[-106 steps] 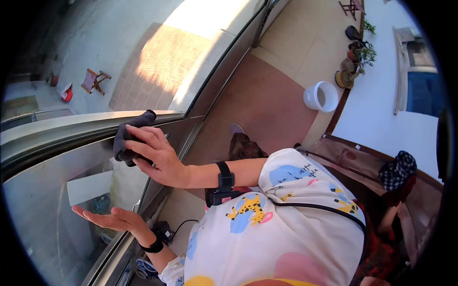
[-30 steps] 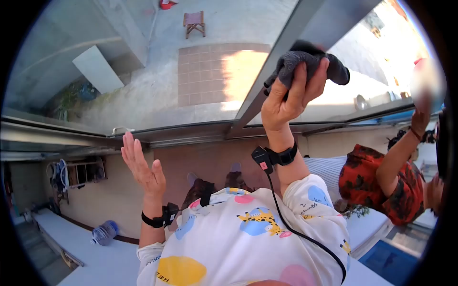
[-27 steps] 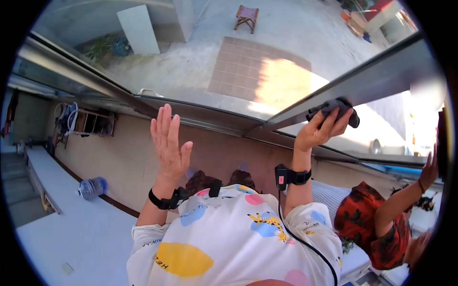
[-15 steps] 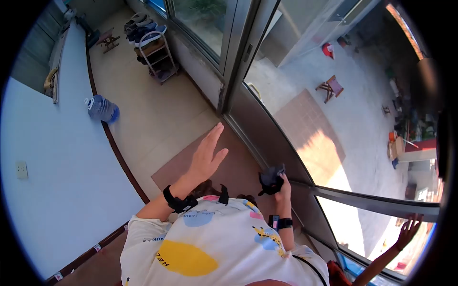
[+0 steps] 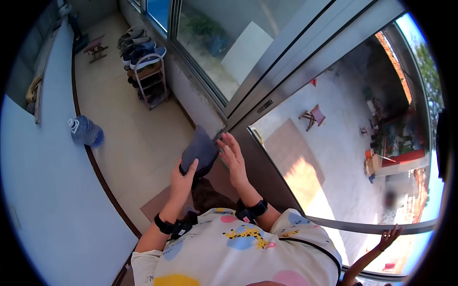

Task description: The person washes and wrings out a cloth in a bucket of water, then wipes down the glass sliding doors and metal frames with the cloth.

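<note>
A dark grey cloth (image 5: 200, 151) hangs in front of my chest, gripped in my left hand (image 5: 182, 177), with the thumb lying over its near side. My right hand (image 5: 234, 159) is raised just to the right of the cloth, its fingers apart and nothing in them. Beyond it stands the metal-framed glass door (image 5: 260, 164), with a small latch plate (image 5: 265, 106) on its frame. Neither hand touches the door.
A shoe rack (image 5: 150, 83) holds several shoes along the wall at the upper left. A large water bottle (image 5: 87, 131) is by the left wall. Another person's hand (image 5: 389, 237) touches the door area at the lower right. A folding stool (image 5: 313, 117) stands outside.
The cloth has passed from my right hand to my left. My right hand has come up beside it, fingers spread. The view has turned left toward the shoe rack.
</note>
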### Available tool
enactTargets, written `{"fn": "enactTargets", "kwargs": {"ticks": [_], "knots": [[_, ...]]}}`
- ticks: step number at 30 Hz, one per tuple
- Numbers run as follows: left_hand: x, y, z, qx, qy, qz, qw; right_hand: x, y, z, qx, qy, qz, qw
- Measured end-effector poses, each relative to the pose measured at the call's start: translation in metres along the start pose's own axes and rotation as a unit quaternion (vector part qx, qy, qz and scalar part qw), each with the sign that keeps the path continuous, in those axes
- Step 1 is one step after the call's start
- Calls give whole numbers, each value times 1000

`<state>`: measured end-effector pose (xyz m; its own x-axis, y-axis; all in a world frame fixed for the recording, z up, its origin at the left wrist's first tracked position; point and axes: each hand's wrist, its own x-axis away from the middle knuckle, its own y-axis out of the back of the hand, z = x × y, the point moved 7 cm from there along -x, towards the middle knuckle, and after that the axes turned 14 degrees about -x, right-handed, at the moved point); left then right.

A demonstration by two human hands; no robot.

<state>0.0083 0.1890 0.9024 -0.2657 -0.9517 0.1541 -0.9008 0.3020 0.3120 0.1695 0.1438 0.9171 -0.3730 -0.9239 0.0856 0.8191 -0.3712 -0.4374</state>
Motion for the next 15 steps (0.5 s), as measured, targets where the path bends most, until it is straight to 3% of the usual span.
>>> {"fn": "enactTargets", "kwargs": {"ticks": [1, 2, 3, 4, 5, 7, 8, 9, 10, 11, 12, 13, 14, 15], "knots": [[-6, 10, -26, -127, -95, -53, 986, -12, -2, -12, -1, -2, -1, 1000], [-17, 6, -45, -196, -186, -61, 961, -32, -11, -37, -111, -95, 58, 988], [-28, 6, -60, -196, -186, -59, 961, -43, -32, -41, -221, -186, 110, 951], [-34, -4, -75, -245, -188, 15, 951, -54, -27, -40, -206, -220, 20, 953], [-41, -14, -80, -294, -191, 90, 932, -66, -29, -29, -213, -219, 8, 952], [-67, -8, -90, -244, -235, 92, 936, -101, -17, 2, -237, -159, -49, 957], [-74, 5, -107, -170, -275, 94, 942, -108, -13, 36, -211, -59, -102, 970], [-81, 17, -120, -91, -310, 98, 941, -111, -15, 82, -209, 72, -58, 974], [-92, 30, -122, -111, -312, 65, 941, -113, 4, 127, -105, 283, -87, 949], [-105, 33, -115, -103, -313, 79, 941, -113, -6, 186, -7, 449, -25, 893], [-125, 39, -98, -60, -250, 83, 963, -111, 3, 232, 155, 587, -66, 792], [-145, 44, -79, -20, -184, 89, 979, -112, -5, 268, 323, 630, -138, 692], [-161, 45, -69, -16, -189, 106, 976, -113, -12, 302, 456, 659, -229, 553], [-178, 43, -54, -20, -153, 120, 981, -126, -39, 320, 622, 648, -248, 363]]}}
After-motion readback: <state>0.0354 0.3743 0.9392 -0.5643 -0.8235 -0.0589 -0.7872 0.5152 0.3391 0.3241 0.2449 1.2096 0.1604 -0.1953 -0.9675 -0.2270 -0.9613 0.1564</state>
